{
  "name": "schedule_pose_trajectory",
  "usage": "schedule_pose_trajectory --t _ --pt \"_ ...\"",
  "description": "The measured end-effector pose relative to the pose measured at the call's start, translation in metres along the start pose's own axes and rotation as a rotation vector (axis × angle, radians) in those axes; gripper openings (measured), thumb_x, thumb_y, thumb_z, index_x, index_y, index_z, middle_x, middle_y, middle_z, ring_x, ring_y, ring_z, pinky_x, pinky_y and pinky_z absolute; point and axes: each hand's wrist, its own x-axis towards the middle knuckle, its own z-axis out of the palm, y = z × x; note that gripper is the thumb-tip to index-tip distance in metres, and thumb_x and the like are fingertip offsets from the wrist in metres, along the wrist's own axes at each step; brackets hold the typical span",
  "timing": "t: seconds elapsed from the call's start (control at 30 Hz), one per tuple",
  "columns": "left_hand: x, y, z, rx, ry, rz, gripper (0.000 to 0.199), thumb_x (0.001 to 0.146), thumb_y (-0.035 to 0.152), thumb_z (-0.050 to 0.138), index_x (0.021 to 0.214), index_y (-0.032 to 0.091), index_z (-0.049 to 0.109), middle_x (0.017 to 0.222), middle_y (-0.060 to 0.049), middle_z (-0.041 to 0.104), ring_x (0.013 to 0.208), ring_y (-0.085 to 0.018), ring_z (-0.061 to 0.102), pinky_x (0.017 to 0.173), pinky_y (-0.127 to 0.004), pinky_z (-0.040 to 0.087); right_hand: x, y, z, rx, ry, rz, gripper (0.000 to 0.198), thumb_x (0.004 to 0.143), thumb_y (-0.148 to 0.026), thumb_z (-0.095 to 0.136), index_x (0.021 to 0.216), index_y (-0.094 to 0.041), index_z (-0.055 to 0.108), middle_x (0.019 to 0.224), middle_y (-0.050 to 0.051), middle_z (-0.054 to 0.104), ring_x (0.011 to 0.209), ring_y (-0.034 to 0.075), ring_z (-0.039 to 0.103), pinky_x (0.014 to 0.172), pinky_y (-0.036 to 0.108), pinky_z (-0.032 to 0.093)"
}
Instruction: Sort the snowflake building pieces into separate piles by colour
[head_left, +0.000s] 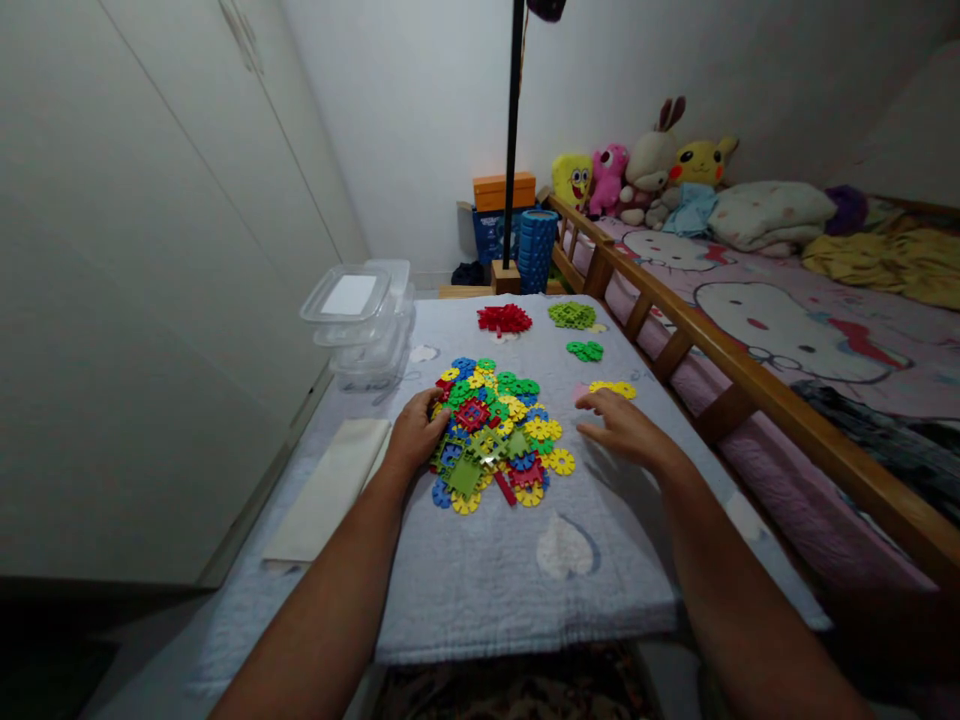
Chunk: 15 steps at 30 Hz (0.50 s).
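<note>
A mixed pile of plastic interlocking pieces (487, 430) lies mid-table: yellow, green and blue notched discs, with red and olive square pieces among them. At its left edge my left hand (415, 430) touches the pieces, thumb and forefinger apart; its other fingers are partly hidden. To the right of the pile, my right hand (621, 428) hovers over the cloth with fingers apart and nothing in them. Just beyond it is a small group of yellow discs (613, 388). Farther back are green discs (585, 351), olive-green pieces (572, 315) and a heap of red pieces (505, 319).
Stacked clear plastic containers (367, 330) stand at the table's back left. A folded cream cloth (330, 490) lies nearer, beside my left forearm. The wooden bed rail (720, 350) runs along the right side. Behind the table rises a black pole (513, 140).
</note>
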Motion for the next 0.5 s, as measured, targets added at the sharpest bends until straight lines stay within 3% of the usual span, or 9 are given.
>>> schedule_pose_trajectory --t 0.13,0.23,0.37,0.5 --pt "0.0 0.001 0.0 -0.007 -0.008 -0.006 0.042 0.085 0.036 0.054 0.122 0.018 0.062 0.125 -0.01 0.067 0.116 -0.026 0.061 0.106 -0.043 0.046 0.026 -0.035 0.04 -0.037 0.03 -0.033 0.026 0.088 -0.023 0.059 0.112 -0.018 0.068 0.107 0.012 0.066 0.102 0.024 0.058 0.095 0.036 0.043" --pt "0.0 0.0 0.0 -0.009 -0.015 -0.008 0.042 0.085 0.035 0.053 0.122 0.017 0.061 0.125 -0.011 0.066 0.116 -0.026 0.061 0.106 -0.043 0.046 0.03 -0.04 0.06 -0.059 0.046 0.006 0.025 0.089 -0.024 0.058 0.111 -0.017 0.068 0.104 0.013 0.064 0.1 0.024 0.056 0.093 0.037 0.042" --pt "0.001 -0.002 0.001 -0.001 -0.011 0.002 0.041 0.085 0.035 0.053 0.121 0.018 0.062 0.124 -0.011 0.066 0.115 -0.026 0.061 0.106 -0.043 0.046 0.029 -0.032 0.063 0.122 0.078 0.014 0.016 0.081 -0.026 0.065 0.095 -0.019 0.067 0.095 0.007 0.063 0.092 0.022 0.055 0.086 0.034 0.043" --pt "0.001 -0.004 0.002 0.007 -0.003 0.008 0.041 0.085 0.035 0.053 0.121 0.018 0.062 0.123 -0.01 0.066 0.115 -0.025 0.061 0.106 -0.042 0.046 0.027 -0.026 0.06 0.435 0.101 0.117 0.014 0.075 -0.032 0.064 0.082 -0.021 0.06 0.077 0.0 0.059 0.075 0.017 0.053 0.069 0.028 0.043"
